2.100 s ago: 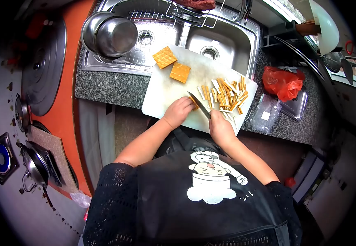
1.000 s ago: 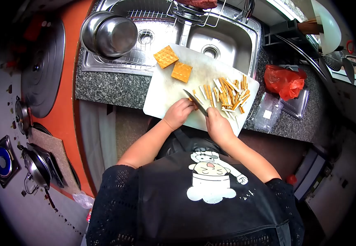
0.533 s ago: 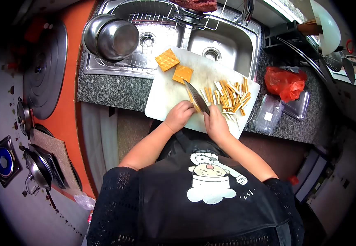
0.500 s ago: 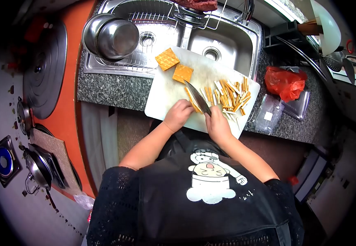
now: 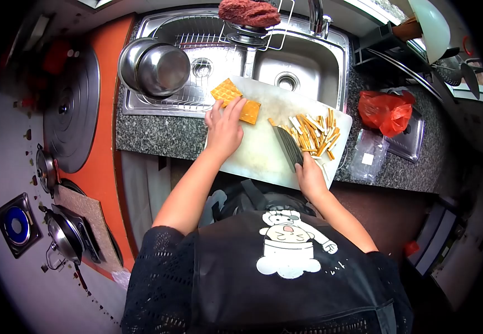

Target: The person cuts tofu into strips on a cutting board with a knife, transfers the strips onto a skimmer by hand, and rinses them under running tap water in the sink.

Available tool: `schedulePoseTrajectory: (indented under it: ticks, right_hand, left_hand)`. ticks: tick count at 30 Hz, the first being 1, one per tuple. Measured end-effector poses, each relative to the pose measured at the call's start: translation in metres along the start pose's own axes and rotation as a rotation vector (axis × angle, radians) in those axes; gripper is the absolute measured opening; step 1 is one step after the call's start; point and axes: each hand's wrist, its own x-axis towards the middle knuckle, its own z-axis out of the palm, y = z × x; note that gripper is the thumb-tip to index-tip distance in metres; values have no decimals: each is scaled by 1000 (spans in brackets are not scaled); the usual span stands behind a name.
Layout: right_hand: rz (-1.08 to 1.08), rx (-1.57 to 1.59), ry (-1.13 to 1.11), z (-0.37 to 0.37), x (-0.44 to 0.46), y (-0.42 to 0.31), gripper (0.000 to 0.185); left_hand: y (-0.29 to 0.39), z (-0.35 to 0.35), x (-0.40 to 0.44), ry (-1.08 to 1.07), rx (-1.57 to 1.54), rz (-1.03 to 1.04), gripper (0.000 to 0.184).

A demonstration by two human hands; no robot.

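Note:
On the white cutting board (image 5: 252,161) my left hand (image 5: 226,129) reaches over two orange-brown slabs of what looks like dried tofu (image 5: 249,113), fingers extended and apart. A scored slab (image 5: 226,89) lies beyond the fingertips; whether they touch it I cannot tell. My right hand (image 5: 311,175) is closed around the handle of a kitchen knife (image 5: 289,146), its blade angled toward the far left. Beside the blade sits a pile of cut strips (image 5: 315,132), orange-brown outside and white inside. The knife handle is mostly hidden by the hand.
Behind the board is a double steel sink (image 5: 263,67) with a wire rack and metal bowls (image 5: 163,69). A red plastic bag (image 5: 386,111), a clear bag (image 5: 368,158) and a metal lid (image 5: 411,136) lie on the right counter. A dark utensil holder (image 5: 383,47) stands behind.
My left hand has moved from beside the knife up and left to the slabs. The knife has shifted right, and the strips beneath it have moved against the pile.

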Motion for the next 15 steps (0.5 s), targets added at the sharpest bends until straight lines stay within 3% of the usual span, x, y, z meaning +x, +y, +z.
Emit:
schedulePoseTrajectory:
  ticks: [2, 5, 10, 15]
  right_hand:
    - [15, 2, 40, -5, -2, 4, 25]
    - [12, 20, 58, -8, -5, 7, 25]
    - [-10, 36, -99, -10, -23, 7, 25]
    - [-25, 53, -66, -3, -27, 10, 25]
  left_hand:
    - [2, 6, 19, -60, 142, 100, 81]
    - [-3, 20, 32, -165, 237, 199, 80]
    - [-4, 15, 31, -181, 176, 210, 81]
    - [12, -7, 10, -236, 7, 211, 77]
